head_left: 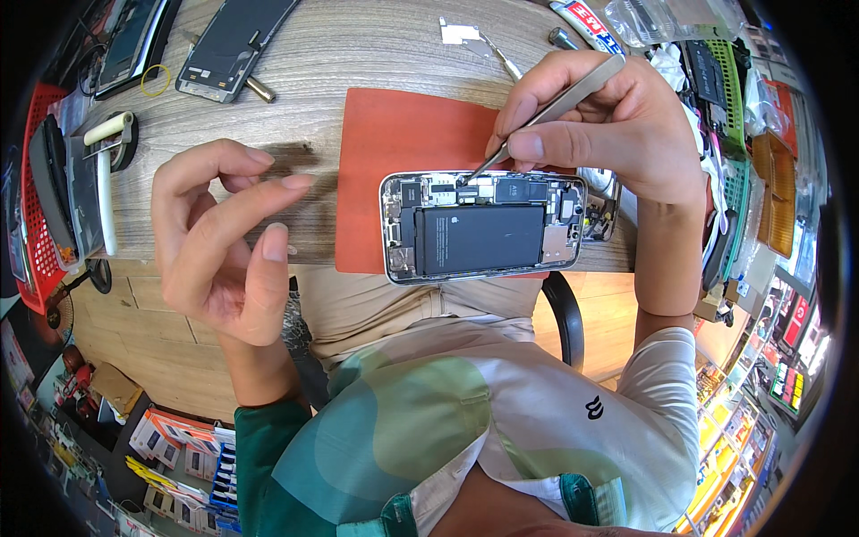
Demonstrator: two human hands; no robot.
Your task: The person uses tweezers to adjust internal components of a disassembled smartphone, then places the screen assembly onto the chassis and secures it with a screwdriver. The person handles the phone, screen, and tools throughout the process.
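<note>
On the red mat (394, 125), in the head view, an opened phone (479, 237) lies at the near edge, its black battery and inner parts facing up. Over the mat's right side, the right hand (617, 139) has its thumb and fingers clamped on metal tweezers (573, 97), whose point reaches down to the phone's inner parts along the far edge; whether the tips pinch anything is too small to tell. Just left of the mat, the left hand (219, 242) hangs with bent fingers, thumb and forefinger apart. Beyond the mat to the left lie a dark screen panel (225, 54) and a yellow band (156, 80); beyond it to the right, a tube (586, 25). Well right of the mat stands a green basket (729, 94).
</note>
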